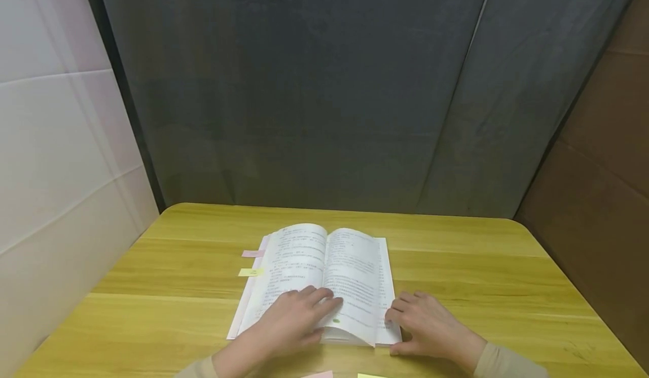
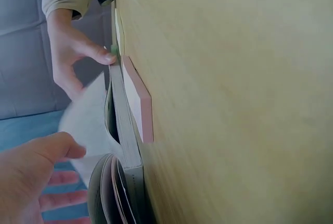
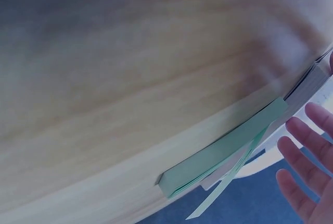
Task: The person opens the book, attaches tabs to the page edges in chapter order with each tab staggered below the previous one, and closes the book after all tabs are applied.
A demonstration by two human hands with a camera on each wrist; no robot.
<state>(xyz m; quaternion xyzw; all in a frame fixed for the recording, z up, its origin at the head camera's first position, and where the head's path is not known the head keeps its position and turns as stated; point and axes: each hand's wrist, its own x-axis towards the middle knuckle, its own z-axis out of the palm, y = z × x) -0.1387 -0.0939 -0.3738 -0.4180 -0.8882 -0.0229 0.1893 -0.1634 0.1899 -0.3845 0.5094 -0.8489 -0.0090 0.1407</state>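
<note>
An open book (image 1: 350, 265) of printed pages lies on the table, one right-hand page curving up from the stack. Pink (image 1: 253, 253) and yellow (image 1: 250, 272) sticky tabs jut from its left edge. My left hand (image 1: 299, 316) is over the lower middle, fingers extended across the pages near the fold. In the left wrist view its thumb and fingers are spread beside the raised page (image 2: 91, 120). At the lower right corner is my right hand (image 1: 426, 324), thumb by the bottom edge and fingertips on the right margin. Its fingers (image 3: 307, 153) look nearly straight in the right wrist view.
Close to the book's near edge lie a pink sticky-note pad (image 2: 139, 101) and a yellow pad (image 1: 371, 376). A green sticky-note pad (image 3: 223, 151) with one strip peeling away lies on the right. A dark partition (image 1: 304, 96) stands behind the wooden table (image 1: 167, 276).
</note>
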